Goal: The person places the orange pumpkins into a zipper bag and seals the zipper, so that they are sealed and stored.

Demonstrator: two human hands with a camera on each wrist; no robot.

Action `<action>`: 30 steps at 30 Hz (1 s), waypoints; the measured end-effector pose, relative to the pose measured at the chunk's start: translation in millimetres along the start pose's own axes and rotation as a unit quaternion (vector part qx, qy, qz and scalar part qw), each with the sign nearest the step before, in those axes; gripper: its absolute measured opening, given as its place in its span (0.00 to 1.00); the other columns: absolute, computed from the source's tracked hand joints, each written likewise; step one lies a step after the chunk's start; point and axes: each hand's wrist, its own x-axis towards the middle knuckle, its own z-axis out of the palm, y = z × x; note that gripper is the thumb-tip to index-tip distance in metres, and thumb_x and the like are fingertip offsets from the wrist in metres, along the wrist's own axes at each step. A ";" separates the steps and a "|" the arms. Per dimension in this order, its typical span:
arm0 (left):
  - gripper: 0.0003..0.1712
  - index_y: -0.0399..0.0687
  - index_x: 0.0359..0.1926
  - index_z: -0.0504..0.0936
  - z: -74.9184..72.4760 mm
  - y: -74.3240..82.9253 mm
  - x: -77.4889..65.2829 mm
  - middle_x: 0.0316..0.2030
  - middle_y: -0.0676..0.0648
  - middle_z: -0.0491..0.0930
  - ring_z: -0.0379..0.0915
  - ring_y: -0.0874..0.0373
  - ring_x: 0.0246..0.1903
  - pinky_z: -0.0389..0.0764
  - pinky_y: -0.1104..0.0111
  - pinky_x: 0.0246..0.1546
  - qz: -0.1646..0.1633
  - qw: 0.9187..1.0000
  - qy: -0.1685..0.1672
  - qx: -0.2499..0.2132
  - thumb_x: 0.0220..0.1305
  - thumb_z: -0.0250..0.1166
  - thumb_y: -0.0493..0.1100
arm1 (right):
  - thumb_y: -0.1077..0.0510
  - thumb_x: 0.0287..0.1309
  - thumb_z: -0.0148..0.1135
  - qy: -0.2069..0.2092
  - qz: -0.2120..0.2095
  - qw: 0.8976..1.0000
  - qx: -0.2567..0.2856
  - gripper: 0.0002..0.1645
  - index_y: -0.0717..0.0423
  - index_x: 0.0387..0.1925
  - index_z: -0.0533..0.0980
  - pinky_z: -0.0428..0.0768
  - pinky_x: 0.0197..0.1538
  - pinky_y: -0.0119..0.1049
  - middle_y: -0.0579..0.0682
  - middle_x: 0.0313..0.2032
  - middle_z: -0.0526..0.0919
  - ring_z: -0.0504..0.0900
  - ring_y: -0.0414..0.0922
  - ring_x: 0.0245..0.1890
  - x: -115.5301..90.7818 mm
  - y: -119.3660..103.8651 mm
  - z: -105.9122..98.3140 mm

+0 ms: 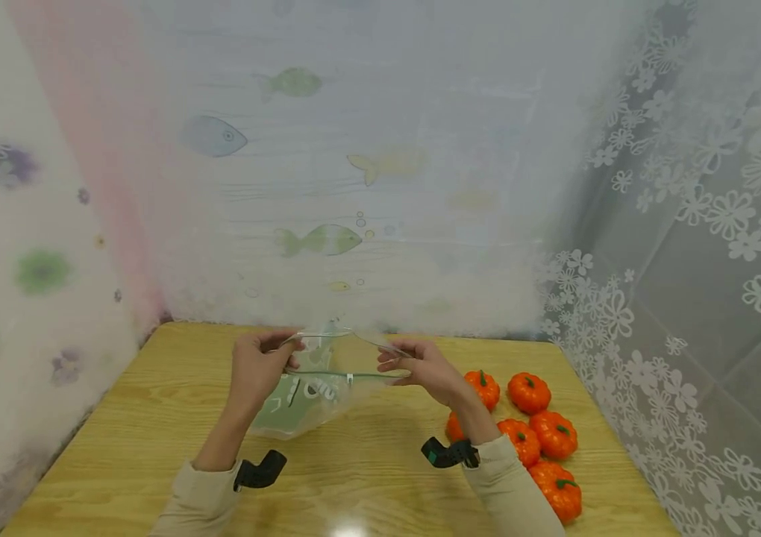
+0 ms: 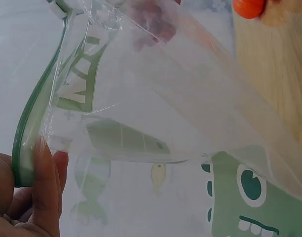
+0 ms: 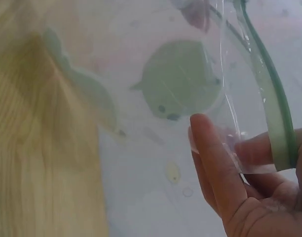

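Zip-top bag (image 1: 286, 414), translucent with a green monster print, is stretched between the two hands, its body hanging below and between them over the wood-grain table (image 1: 118, 418). At its left end the left hand (image 1: 260, 365) grasps the rim, thumb and fingers pinching the film and the dark-green zip strip (image 2: 30, 118). At the opposite end the right hand (image 1: 427, 369) has a similar pinch, with the strip's end between its thumb and fingers. The bag's mouth stands parted, one edge nearer the wearer and the other farther off, and a small white slider (image 1: 350, 379) sits on the near edge, between the hands. The left wrist view shows a printed eye (image 2: 252, 185) and a toothed mouth on the plastic.

Six glossy orange pumpkins (image 1: 556, 434) with green stems are grouped on the table to the right, some partly hidden by the right forearm. Each wrist carries a black camera (image 1: 261, 470) just above a pale sleeve cuff (image 1: 204, 488). Past the table's far edge hangs a pale curtain (image 1: 454, 246) printed with fish.
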 end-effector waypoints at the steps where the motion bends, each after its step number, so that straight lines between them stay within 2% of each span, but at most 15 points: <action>1: 0.14 0.29 0.52 0.84 -0.3 -0.6 -0.5 0.36 0.37 0.88 0.80 0.64 0.19 0.86 0.72 0.27 -0.009 1.000 -0.007 -0.003 0.70 0.66 0.35 | 0.62 0.77 0.51 -0.009 -0.001 1.000 0.003 0.20 0.67 0.64 0.71 0.85 0.57 0.48 0.66 0.59 0.78 0.81 0.57 0.59 -0.7 1.3 1.4; 4: 0.15 0.29 0.54 0.83 -0.8 -2.6 -0.9 0.36 0.39 0.88 0.80 0.63 0.20 0.86 0.71 0.27 -0.028 0.999 -0.027 -0.007 0.73 0.64 0.36 | 0.59 0.77 0.54 -0.027 -0.004 0.999 0.015 0.21 0.66 0.64 0.72 0.84 0.58 0.50 0.62 0.61 0.77 0.79 0.58 0.62 -3.5 2.9 6.4; 10: 0.20 0.31 0.63 0.77 0.9 -11.0 0.2 0.41 0.36 0.87 0.82 0.63 0.25 0.87 0.70 0.30 -0.052 0.993 -0.097 -0.032 0.77 0.58 0.39 | 0.50 0.79 0.52 -0.044 -0.010 0.999 0.020 0.31 0.63 0.73 0.63 0.83 0.61 0.51 0.65 0.69 0.68 0.72 0.61 0.68 -12.2 0.9 13.4; 14: 0.21 0.32 0.64 0.76 -0.1 -16.5 -1.9 0.42 0.37 0.87 0.83 0.63 0.28 0.87 0.71 0.32 -0.062 0.991 -0.107 -0.043 0.78 0.56 0.40 | 0.46 0.81 0.45 -0.027 -0.025 0.999 0.036 0.35 0.66 0.75 0.59 0.81 0.63 0.50 0.69 0.71 0.63 0.69 0.64 0.68 -21.6 3.3 17.8; 19: 0.21 0.33 0.65 0.75 -2.1 -19.5 -5.4 0.42 0.43 0.86 0.83 0.64 0.30 0.87 0.71 0.33 -0.071 0.991 -0.107 -0.050 0.79 0.56 0.40 | 0.46 0.82 0.40 0.036 -0.062 0.996 0.049 0.33 0.68 0.71 0.64 0.82 0.61 0.46 0.70 0.67 0.68 0.73 0.65 0.64 -34.9 17.2 24.8; 22: 0.21 0.32 0.66 0.74 -2.6 -20.5 -6.0 0.42 0.45 0.86 0.83 0.63 0.30 0.87 0.70 0.33 -0.072 0.990 -0.108 -0.057 0.79 0.55 0.39 | 0.48 0.83 0.40 0.085 -0.085 0.991 0.054 0.31 0.69 0.68 0.67 0.82 0.62 0.43 0.71 0.65 0.70 0.77 0.61 0.62 -40.1 29.4 28.8; 27: 0.22 0.33 0.69 0.71 -1.6 -22.2 -5.4 0.48 0.37 0.84 0.83 0.63 0.30 0.88 0.70 0.35 -0.084 0.989 -0.101 -0.062 0.78 0.55 0.37 | 0.49 0.82 0.44 0.167 -0.095 0.977 0.092 0.29 0.72 0.64 0.70 0.80 0.63 0.39 0.72 0.62 0.73 0.82 0.44 0.56 -45.6 49.3 32.8; 30: 0.23 0.35 0.69 0.70 0.0 -23.6 -4.7 0.51 0.34 0.83 0.82 0.63 0.30 0.89 0.69 0.36 -0.089 0.989 -0.096 -0.064 0.78 0.54 0.37 | 0.50 0.81 0.45 0.214 -0.100 0.965 0.116 0.30 0.76 0.63 0.69 0.81 0.62 0.37 0.72 0.60 0.75 0.83 0.40 0.53 -48.7 59.8 32.0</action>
